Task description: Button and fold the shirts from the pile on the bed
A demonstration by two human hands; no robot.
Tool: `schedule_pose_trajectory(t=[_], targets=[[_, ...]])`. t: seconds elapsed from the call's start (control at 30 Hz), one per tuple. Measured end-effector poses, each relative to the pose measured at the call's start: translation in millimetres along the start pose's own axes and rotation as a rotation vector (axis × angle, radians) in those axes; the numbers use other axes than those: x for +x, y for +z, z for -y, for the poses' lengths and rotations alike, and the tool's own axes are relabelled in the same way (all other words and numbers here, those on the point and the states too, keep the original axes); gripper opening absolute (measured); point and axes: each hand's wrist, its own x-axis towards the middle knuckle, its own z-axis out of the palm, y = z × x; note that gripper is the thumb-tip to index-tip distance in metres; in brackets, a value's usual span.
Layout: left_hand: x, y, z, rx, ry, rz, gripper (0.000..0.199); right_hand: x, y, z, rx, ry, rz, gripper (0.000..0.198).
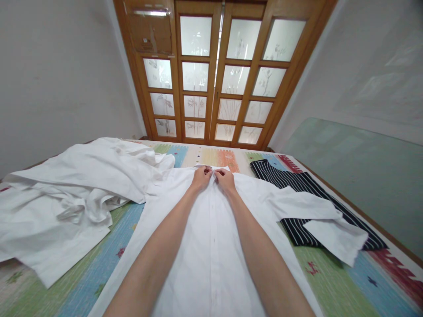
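While the white shirt [213,237] lay front up on the patterned cover [313,281], there went both hands at its collar: the left hand [201,177] pinched the cloth, the right hand [225,178] pinched just beside it! A sleeve [300,204] crossed the striped black clothing [291,176]; white cloth [89,176] sprawled at left.

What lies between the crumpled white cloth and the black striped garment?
In the head view, the spread white shirt, with left hand and right hand on it.
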Motion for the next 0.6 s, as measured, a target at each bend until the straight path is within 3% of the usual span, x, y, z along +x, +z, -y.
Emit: schedule_pose_trajectory(t=[0.2, 0.6], targets=[[1.1, 0.0, 0.7, -0.088, -0.093, 0.040, 0.007, 2.6, 1.1, -2.5, 0.051, 0.040, 0.018, 0.019], [5.2, -2.7, 5.8, -0.044, 0.021, 0.054, 0.010, 0.1, 0.8, -4.7, -0.051, -0.056, 0.044, 0.016]])
